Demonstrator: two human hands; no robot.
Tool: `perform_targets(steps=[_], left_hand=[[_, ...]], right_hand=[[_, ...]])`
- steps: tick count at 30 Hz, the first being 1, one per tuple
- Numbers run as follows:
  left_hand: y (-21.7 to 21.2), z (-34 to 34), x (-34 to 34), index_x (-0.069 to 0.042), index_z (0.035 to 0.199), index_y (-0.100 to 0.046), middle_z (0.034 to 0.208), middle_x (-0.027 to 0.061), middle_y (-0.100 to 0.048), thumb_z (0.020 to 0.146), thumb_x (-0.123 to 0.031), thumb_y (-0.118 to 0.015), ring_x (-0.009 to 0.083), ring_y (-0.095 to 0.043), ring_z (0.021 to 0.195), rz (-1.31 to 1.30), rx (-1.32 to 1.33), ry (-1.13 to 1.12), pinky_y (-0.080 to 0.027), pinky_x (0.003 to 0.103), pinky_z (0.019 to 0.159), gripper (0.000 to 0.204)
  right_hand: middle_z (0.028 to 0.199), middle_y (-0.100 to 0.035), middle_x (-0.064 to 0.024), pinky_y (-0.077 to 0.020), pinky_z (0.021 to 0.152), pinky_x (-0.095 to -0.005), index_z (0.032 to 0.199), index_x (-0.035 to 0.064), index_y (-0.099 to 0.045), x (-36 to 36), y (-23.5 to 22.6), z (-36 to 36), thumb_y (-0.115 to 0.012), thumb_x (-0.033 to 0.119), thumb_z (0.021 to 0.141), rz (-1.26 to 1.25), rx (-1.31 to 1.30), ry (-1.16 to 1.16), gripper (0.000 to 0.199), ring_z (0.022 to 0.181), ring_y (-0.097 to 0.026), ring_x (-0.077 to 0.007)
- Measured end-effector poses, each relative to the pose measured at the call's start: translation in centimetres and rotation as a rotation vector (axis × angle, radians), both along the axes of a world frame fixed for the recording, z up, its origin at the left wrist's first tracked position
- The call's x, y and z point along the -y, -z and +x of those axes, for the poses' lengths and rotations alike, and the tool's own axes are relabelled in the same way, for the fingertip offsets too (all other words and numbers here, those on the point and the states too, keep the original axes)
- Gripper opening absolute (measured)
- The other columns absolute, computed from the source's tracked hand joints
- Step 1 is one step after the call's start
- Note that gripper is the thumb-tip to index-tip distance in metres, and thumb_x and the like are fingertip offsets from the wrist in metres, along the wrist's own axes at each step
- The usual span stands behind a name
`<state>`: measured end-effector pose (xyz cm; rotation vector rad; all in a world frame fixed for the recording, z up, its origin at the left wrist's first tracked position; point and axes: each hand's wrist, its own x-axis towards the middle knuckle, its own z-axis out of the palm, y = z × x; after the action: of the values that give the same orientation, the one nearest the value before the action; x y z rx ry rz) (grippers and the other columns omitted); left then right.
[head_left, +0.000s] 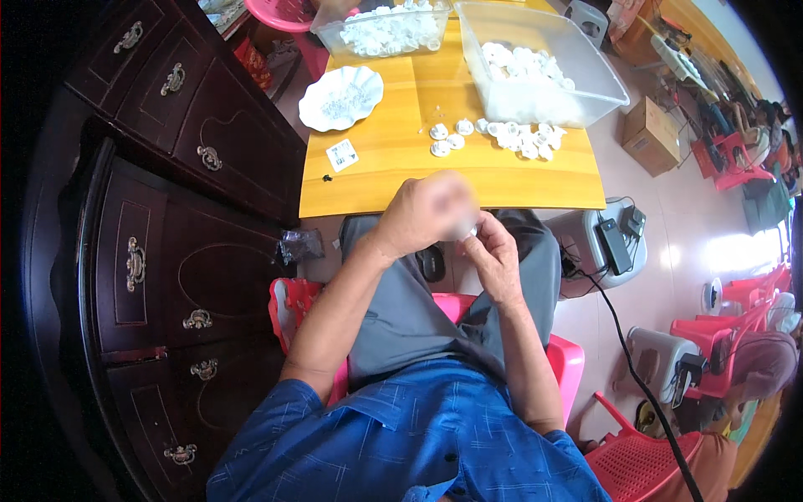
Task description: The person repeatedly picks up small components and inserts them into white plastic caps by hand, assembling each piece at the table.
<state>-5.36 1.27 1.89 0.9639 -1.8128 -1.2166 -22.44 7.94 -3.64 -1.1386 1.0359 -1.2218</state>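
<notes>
Above my lap, at the table's near edge, my two hands meet. My left hand [422, 213] is curled closed, its fingertips blurred, so what they hold cannot be made out. Against it, the thumb and fingers of my right hand [493, 253] pinch a small white piece [471, 233], mostly hidden by the fingers. On the table beyond lie several small round white plastic parts [456, 141]. A denser cluster of similar white parts [529, 140] sits to their right.
The yellow wooden table [385, 180] bears a scalloped white dish [311, 105] of tiny pieces, a white printed card [341, 155], and two clear bins [602, 99] of white parts. Dark cabinets [226, 243] stand left. A grey case [577, 238] with cables and a carton [651, 138] are right.
</notes>
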Motion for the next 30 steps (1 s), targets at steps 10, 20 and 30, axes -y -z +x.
perform_targets(steps=[10,20,30], left_hand=[[0.0,-0.9,-0.7,-0.003,0.095,-0.067,0.067,0.0119,-0.069,0.091,-0.017,-0.074,0.0195,-0.066,0.058,-0.045,0.134,-0.020,-0.051,0.035,0.058,0.016],[0.3,-0.9,-0.7,-0.002,0.095,-0.071,0.072,0.0005,-0.068,0.092,-0.010,-0.075,0.0051,-0.058,0.063,-0.077,0.088,0.049,-0.047,0.025,0.057,0.009],[-0.2,0.1,-0.5,-0.003,0.100,-0.076,0.082,-0.0034,-0.069,0.094,-0.005,-0.073,0.0026,-0.058,0.071,0.126,-0.048,0.156,-0.049,0.021,0.064,0.007]], right_hand=[[0.094,-0.060,0.0046,-0.0470,0.066,-0.0194,0.113,0.0068,-0.067,-0.4,-0.7,0.2,-0.060,0.018,0.103,0.177,0.175,-0.032,0.017,0.079,-0.056,-0.0038],[0.089,-0.064,0.0033,-0.0474,0.065,-0.0205,0.101,0.0093,-0.069,-0.3,-1.1,-0.5,-0.062,0.017,0.100,0.340,0.314,-0.021,0.011,0.077,-0.057,-0.0046],[0.084,-0.061,0.0030,-0.0447,0.064,-0.0218,0.098,0.0111,-0.065,-0.5,-1.3,-0.6,-0.061,0.017,0.099,0.267,0.305,0.010,0.007,0.069,-0.056,-0.0066]])
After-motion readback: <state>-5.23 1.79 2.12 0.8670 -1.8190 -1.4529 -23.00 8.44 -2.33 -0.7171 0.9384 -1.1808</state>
